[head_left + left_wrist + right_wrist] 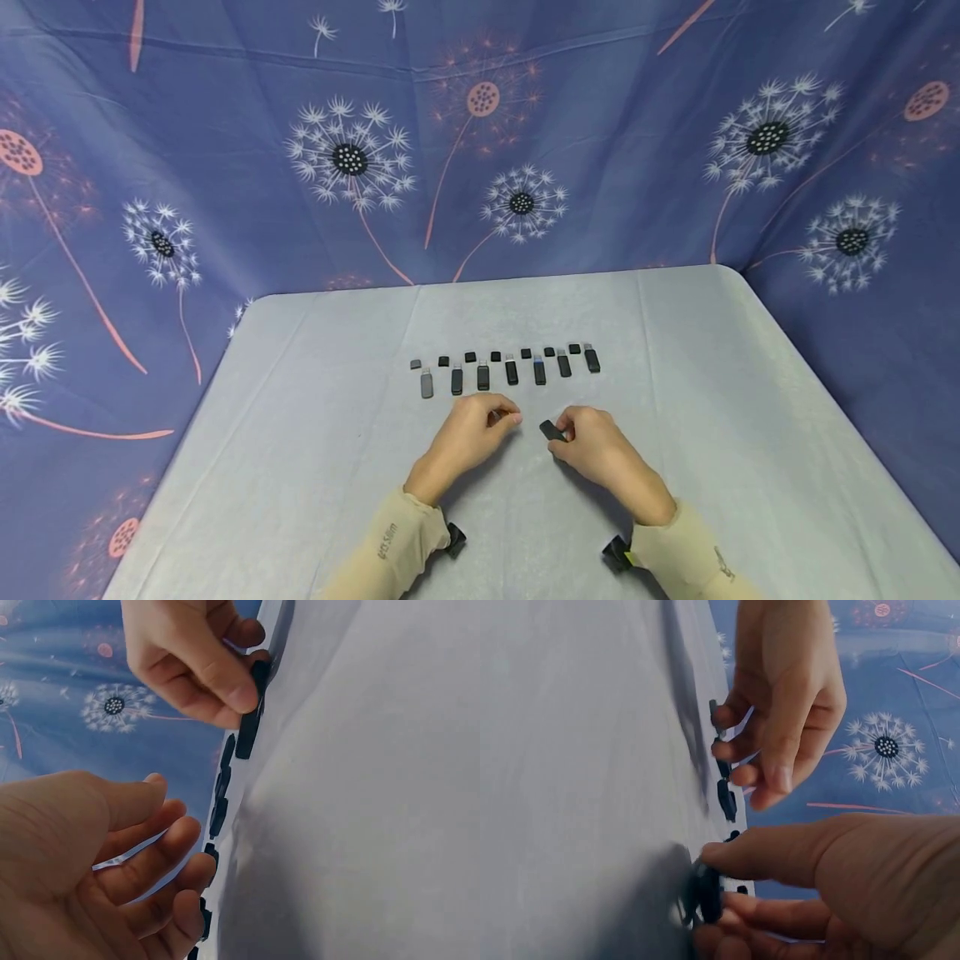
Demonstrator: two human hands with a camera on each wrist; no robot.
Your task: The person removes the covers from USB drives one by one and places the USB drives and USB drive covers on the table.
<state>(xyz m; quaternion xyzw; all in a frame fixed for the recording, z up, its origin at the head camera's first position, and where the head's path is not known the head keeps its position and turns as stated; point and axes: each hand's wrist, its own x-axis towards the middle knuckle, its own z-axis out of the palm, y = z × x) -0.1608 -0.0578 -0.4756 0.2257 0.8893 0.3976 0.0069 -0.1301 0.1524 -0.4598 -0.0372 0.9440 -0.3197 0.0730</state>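
My right hand [597, 443] pinches a black USB stick [552, 431] between thumb and fingers, low over the table. In the right wrist view this USB stick [706, 891] sits at the fingertips, dark and partly blurred. My left hand [474, 429] is to the left with fingers loosely bent, and nothing shows between them in the left wrist view. Beyond both hands lies a row of several uncapped USB sticks, mostly black like this stick [483, 376], with a grey stick [427, 384] at the left end. One black stick [539, 371] has a blue connector.
Several small caps, such as a black cap [470, 357] and a grey cap [416, 364], lie just behind the row of sticks. A pale cloth covers the table [300, 467]. Behind it hangs a blue curtain [247, 183] with a dandelion print.
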